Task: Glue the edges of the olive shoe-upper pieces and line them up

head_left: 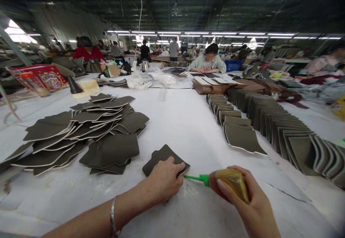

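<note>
My right hand [253, 198] is wrapped around a soft squeeze bottle [229, 183] of amber liquid, which lies tilted almost level. Its thin green nozzle points left, the tip at the right edge of a dark olive-grey panel [164, 157]. My left hand [167, 177] holds that panel against the table, one finger stretched toward the nozzle tip; its thumb is mostly hidden. To the left lies a loose heap of similar pale-edged panels [115, 150]. On the right, more panels [239, 137] stand overlapped in a short row beside a longer, denser row [269, 119].
A white-covered table [185, 112] spreads ahead. Toward the back left are a black-handled tool on a pale block [87, 88] and a red patterned bag [51, 77]. Clear plastic bags [153, 78] and brown stacks [210, 86] lie farther off, where a co-worker [208, 62] sits.
</note>
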Tool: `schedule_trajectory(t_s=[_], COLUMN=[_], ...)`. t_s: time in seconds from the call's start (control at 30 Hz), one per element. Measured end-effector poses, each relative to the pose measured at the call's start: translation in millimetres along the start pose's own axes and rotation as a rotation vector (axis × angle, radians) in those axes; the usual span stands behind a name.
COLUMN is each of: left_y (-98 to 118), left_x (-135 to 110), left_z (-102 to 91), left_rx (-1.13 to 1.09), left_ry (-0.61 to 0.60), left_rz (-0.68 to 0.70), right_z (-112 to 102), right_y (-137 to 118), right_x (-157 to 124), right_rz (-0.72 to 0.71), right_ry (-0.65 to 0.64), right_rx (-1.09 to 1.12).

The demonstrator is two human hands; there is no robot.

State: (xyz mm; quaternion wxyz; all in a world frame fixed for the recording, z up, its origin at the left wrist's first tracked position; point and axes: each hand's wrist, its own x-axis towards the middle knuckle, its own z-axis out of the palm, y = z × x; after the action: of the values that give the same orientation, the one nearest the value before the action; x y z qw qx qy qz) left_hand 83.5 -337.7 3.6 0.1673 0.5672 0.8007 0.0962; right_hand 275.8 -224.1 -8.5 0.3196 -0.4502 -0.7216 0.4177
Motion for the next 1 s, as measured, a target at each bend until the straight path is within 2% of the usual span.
schedule_trajectory(t_s=[0.17, 0.37, 0.53, 0.7, 0.83, 1.0], left_y=[-1.7, -0.7, -0.8, -3.1, -5.0, -6.3], left_x=[-0.7, -1.2, -1.4, 0.1, 0.2, -0.5], left_z=[1.4, 0.5, -2.7, -1.4, 1.3, 4.7], left_rx=[0.003, 0.003, -0.016, -0.034, -0.033, -0.031], left_ry=[0.014, 0.003, -0.004, 0.012, 0.026, 0.034], left_rz=[0.007, -0.008, -0.019, -0.021, -0.016, -0.004], right_z=[0.9, 4.8, 2.5, 4.3, 5.9, 6.6], right_y=[-3.9, -4.6, -2.9, -4.5, -7.3, -3.2], right_x=[2.2, -7.6, -6.2, -14.3, -18.0, -21.4], right_rz=[0.008, 0.058, 0.054, 0.044, 0.032, 0.027], right_ry=[0.056, -0.099, -0.047, -0.173, -0.12, -0.201], right_rx=[-0.019, 0.065, 0.025, 0.062, 0.05, 0.114])
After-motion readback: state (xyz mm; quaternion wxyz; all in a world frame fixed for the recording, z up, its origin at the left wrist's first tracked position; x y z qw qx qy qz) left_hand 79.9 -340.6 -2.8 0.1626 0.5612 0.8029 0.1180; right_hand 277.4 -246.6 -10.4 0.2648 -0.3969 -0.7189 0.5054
